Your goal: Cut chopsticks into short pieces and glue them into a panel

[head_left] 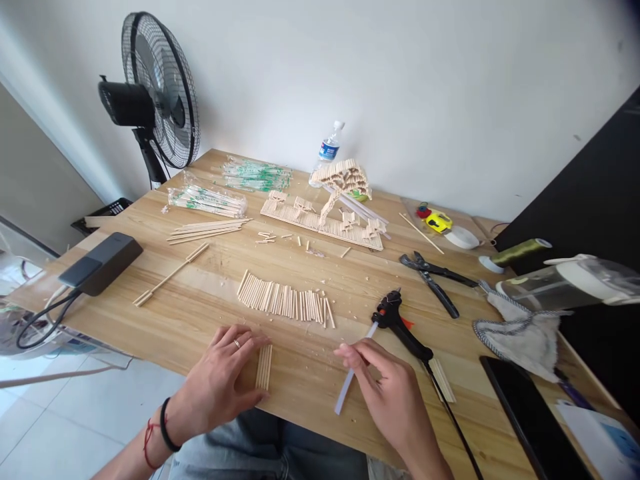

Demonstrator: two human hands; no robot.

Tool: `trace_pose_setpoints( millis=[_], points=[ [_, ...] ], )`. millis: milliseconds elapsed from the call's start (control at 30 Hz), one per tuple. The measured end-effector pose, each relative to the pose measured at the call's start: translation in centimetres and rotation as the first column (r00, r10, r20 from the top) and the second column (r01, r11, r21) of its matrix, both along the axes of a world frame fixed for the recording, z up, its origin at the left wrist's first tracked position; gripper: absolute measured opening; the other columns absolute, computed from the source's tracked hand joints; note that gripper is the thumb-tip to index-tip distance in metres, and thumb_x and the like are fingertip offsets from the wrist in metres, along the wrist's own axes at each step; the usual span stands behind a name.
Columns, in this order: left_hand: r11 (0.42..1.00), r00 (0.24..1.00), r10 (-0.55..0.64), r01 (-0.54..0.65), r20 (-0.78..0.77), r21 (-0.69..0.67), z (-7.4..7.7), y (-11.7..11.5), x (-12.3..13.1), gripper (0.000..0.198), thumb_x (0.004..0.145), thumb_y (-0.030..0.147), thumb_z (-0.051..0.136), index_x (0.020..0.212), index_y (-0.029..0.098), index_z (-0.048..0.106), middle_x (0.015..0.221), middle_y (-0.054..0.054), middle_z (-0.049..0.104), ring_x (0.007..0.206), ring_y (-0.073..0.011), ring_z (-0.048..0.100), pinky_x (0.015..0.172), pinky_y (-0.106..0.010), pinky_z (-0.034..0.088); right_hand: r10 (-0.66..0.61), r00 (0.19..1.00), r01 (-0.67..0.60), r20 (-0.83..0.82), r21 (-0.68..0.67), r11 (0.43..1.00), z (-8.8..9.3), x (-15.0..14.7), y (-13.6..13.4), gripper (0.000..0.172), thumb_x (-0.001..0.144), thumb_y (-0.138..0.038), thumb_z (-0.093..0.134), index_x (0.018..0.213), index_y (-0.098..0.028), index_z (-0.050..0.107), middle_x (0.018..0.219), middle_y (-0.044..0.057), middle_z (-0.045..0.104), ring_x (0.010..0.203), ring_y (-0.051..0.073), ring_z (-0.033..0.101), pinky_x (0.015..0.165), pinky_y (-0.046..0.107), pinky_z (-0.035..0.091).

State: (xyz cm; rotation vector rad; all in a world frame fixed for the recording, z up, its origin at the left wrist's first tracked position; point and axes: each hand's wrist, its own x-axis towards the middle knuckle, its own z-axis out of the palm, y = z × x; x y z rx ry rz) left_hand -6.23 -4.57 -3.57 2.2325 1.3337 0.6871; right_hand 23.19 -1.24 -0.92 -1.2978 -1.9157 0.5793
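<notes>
Sticks [263, 367] pinned under your flat left hand [220, 380], right hand [387, 393] pinching a glue stick [344, 395]; gluing stage I reckon, hold them square.

Your short pale sticks [263, 367] lie flat, side by side, near the table [210, 313] edge; the white glue stick [344, 397] slants to their right.

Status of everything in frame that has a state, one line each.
Left hand: open, flat on table, fingertips against stick bundle.
Right hand: pinching white stick.
Black corded tool: lying on table, white stick meets its near end.
Pliers: lying flat, handles spread.
Water bottle: upright, capped.
Fan: running or not, cannot tell.
Phone: face up, screen dark.
</notes>
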Motion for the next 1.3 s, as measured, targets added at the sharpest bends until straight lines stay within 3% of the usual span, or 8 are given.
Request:
trace_pose_setpoints(
  millis=[100,200,333,400,533,800,933,1300],
  points=[
    [0.999,0.998,0.012,-0.015,0.055,0.049,0.4,-0.1,-0.1,0.064,0.079,0.019,0.086,0.136,0.025,0.057,0.129,-0.010,0.073,0.117,-0.0333,0.064,0.103,-0.053,0.053,0.092,0.996,-0.092,0.010,-0.011,0.996,0.2,-1.4,1.6,0.030,0.110,-0.030,0.056,0.092,-0.022,0.078,0.084,0.005,0.077,0.077,0.022,0.075,0.070,0.033,0.059],
    [0.997,0.989,0.042,-0.052,0.141,0.065,0.8,-0.2,-0.6,0.057,0.084,0.019,0.082,0.134,0.027,0.057,0.130,-0.009,0.071,0.119,-0.0307,0.064,0.103,-0.048,0.056,0.184,0.980,-0.182,0.076,-0.029,0.983,0.4,-4.8,4.0,0.017,0.105,-0.020,0.064,0.112,-0.020,0.079,0.106,0.010,0.080,0.100,0.027,0.076,0.089,0.042,0.063],
    [0.989,0.976,0.136,-0.145,0.172,0.040,1.0,-0.7,-2.1,0.049,0.088,0.025,0.079,0.132,0.027,0.057,0.129,-0.010,0.069,0.118,-0.0299,0.065,0.101,-0.047,0.058,0.250,0.938,-0.239,0.241,-0.077,0.968,0.4,-10.4,7.3,0.040,0.098,-0.019,0.075,0.138,-0.018,0.069,0.133,0.015,0.075,0.127,0.031,0.067,0.112,0.054,0.053],
    [0.982,0.971,0.178,-0.187,0.158,0.040,0.9,-1.2,-3.0,0.047,0.090,0.027,0.078,0.131,0.027,0.056,0.128,-0.010,0.068,0.116,-0.0295,0.065,0.099,-0.047,0.058,0.273,0.922,-0.260,0.273,-0.082,0.962,0.2,-12.9,8.6,0.055,0.094,-0.020,0.079,0.146,-0.014,0.063,0.141,0.016,0.071,0.135,0.033,0.061,0.116,0.053,0.050],
    [0.965,0.960,0.239,-0.252,0.148,0.069,0.7,-2.2,-4.5,0.048,0.090,0.028,0.078,0.130,0.029,0.053,0.128,-0.008,0.067,0.117,-0.0285,0.064,0.100,-0.046,0.058,0.286,0.896,-0.268,0.340,-0.101,0.958,-0.3,-16.0,10.1,0.061,0.093,-0.022,0.079,0.149,-0.010,0.060,0.145,0.020,0.068,0.137,0.038,0.057,0.117,0.057,0.047],
    [0.955,0.956,0.251,-0.270,0.155,0.121,0.7,-2.6,-5.3,0.044,0.090,0.027,0.080,0.122,0.028,0.050,0.126,-0.007,0.068,0.114,-0.0263,0.065,0.097,-0.042,0.057,0.301,0.857,-0.271,0.418,-0.131,0.954,-0.2,-17.5,10.6,0.061,0.094,-0.025,0.077,0.151,-0.012,0.058,0.147,0.019,0.068,0.139,0.036,0.056,0.117,0.054,0.044],
    [0.956,0.958,0.234,-0.258,0.166,0.138,1.1,-2.4,-4.9,0.047,0.091,0.024,0.078,0.128,0.028,0.049,0.130,-0.009,0.067,0.120,-0.0268,0.066,0.102,-0.043,0.057,0.300,0.858,-0.267,0.418,-0.137,0.954,-0.4,-17.6,10.6,0.062,0.093,-0.024,0.077,0.151,-0.012,0.058,0.147,0.017,0.067,0.137,0.033,0.059,0.119,0.048,0.044],
    [0.945,0.935,0.219,-0.274,0.279,0.176,4.2,-3.5,-3.5,0.057,0.092,0.018,0.074,0.141,0.030,0.047,0.145,-0.011,0.066,0.136,-0.0260,0.064,0.108,-0.039,0.057,0.287,0.852,-0.269,0.437,-0.104,0.957,-0.9,-17.9,10.9,0.052,0.092,-0.018,0.075,0.142,-0.015,0.064,0.138,0.017,0.072,0.131,0.035,0.062,0.112,0.051,0.048]
  ],
)
